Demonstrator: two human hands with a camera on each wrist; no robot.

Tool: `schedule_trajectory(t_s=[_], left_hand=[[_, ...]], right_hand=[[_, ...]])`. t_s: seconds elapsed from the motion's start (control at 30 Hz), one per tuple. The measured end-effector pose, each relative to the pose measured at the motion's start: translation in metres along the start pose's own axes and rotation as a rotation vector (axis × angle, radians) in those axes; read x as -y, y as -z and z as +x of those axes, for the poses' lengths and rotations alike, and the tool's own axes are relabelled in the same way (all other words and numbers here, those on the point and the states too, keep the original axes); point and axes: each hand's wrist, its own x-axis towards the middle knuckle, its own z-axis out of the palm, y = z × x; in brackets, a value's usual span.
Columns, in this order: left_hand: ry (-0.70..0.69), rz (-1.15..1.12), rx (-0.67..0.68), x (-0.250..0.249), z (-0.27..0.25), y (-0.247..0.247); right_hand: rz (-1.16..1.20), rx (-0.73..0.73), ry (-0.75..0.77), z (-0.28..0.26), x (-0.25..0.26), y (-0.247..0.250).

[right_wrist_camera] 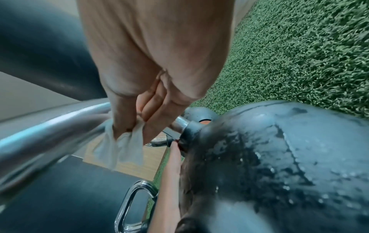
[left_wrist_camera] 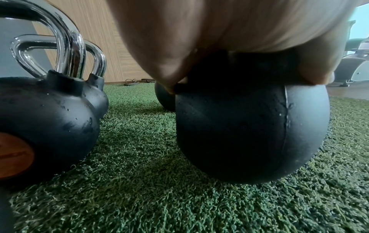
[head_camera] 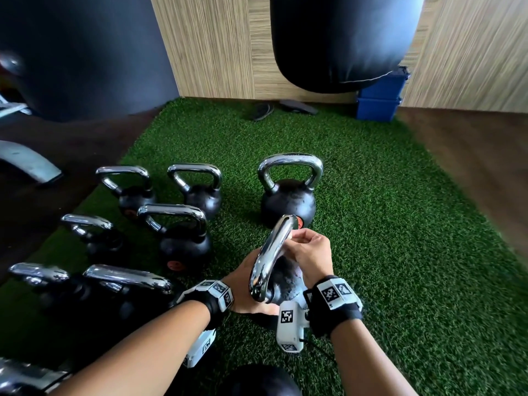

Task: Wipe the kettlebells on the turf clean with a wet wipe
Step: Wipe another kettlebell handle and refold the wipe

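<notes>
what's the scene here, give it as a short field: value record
surface: green turf
being wiped: kettlebell nearest the person, body looks wet
left hand: rests on the kettlebell's black body, steadying it
right hand: pinches a white wet wipe at the chrome handle
others: more kettlebells standing to the left, one beyond
background: hanging punching bag, blue bins

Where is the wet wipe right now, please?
The wet wipe is pinched in the right hand, against the chrome handle of the nearest kettlebell, just in front of the lone kettlebell on the turf.
</notes>
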Motion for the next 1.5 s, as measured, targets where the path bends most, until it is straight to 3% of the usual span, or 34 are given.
schedule_trajectory(t_s=[0.1, 0.3, 0.37, 0.47, 0.6, 0.7, 0.77, 0.87, 0.97, 1.03, 1.13, 1.23, 1.33, 1.5], left_hand=[[0.037, -0.100, 0.002, 0.005, 0.000, -0.001], [0.110, -0.043, 0.019, 0.006, 0.001, -0.001], [0.038, 0.161, 0.059, -0.005, 0.002, 0.005], [-0.179, 0.518, 0.162, -0.013, 0.005, 0.010], [-0.278, 0.530, 0.073, -0.011, 0.005, 0.009], [-0.305, 0.365, -0.007, -0.021, -0.003, 0.013], [-0.285, 0.404, 0.023, -0.030, -0.008, 0.018], [-0.231, 0.229, 0.092, -0.042, -0.014, 0.030], [-0.118, 0.161, 0.284, -0.057, -0.022, 0.056], [-0.161, 0.183, 0.343, -0.068, -0.026, 0.074], [-0.171, 0.219, 0.195, -0.089, -0.039, 0.090], [-0.094, 0.342, -0.004, -0.106, -0.045, 0.084], [-0.109, 0.398, -0.121, -0.118, -0.041, 0.081], [-0.049, 0.360, -0.100, -0.124, -0.038, 0.088]], right_hand=[[-0.155, -0.125, 0.065, 0.001, 0.002, 0.000], [-0.394, -0.300, 0.171, 0.003, 0.011, -0.004], [-0.477, -0.364, 0.178, 0.005, 0.012, -0.007], [-0.533, -0.377, 0.146, 0.008, 0.011, -0.011], [-0.572, -0.403, 0.128, 0.009, 0.012, -0.015], [-0.612, -0.374, 0.061, 0.006, 0.008, -0.018], [-0.624, -0.354, -0.006, 0.005, 0.005, -0.020], [-0.668, -0.306, -0.023, 0.004, 0.004, -0.017], [-0.624, -0.211, 0.045, 0.003, 0.012, -0.007], [-0.673, -0.103, 0.190, 0.005, 0.030, 0.001], [-1.025, 0.163, 0.455, 0.016, 0.062, 0.008], [-1.214, 0.378, 0.523, 0.017, 0.079, 0.006], [-1.234, 0.330, 0.522, 0.012, 0.078, 0.002], [-1.238, 0.233, 0.487, 0.006, 0.079, -0.002]])
